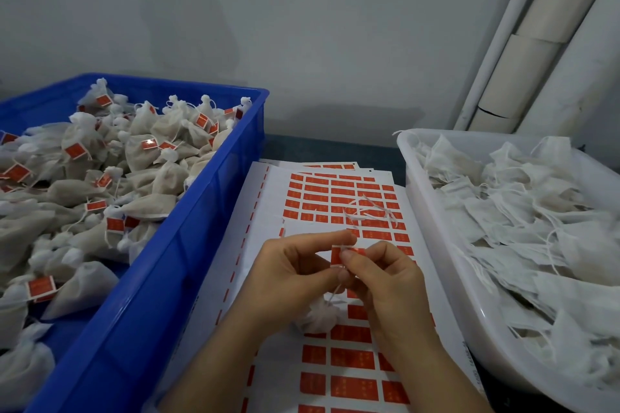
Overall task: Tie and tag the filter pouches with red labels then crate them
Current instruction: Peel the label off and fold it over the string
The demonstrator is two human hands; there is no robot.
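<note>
While the tied filter pouch (pixel 317 315) lies just below the hands over the label sheet (pixel 261 211), left hand (pixel 295 273) and right hand (pixel 385 282) both pinch the red label (pixel 336 256), and the trick now, I'd say, is folding it squarely over the string (pixel 335 293) before pressing it flat.

Label sheets (pixel 322 198) between crate (pixel 188 245) (left, tagged pouches (pixel 147 151) inside) and tub (pixel 436 211) of untied pouches (pixel 536 211) right
</note>
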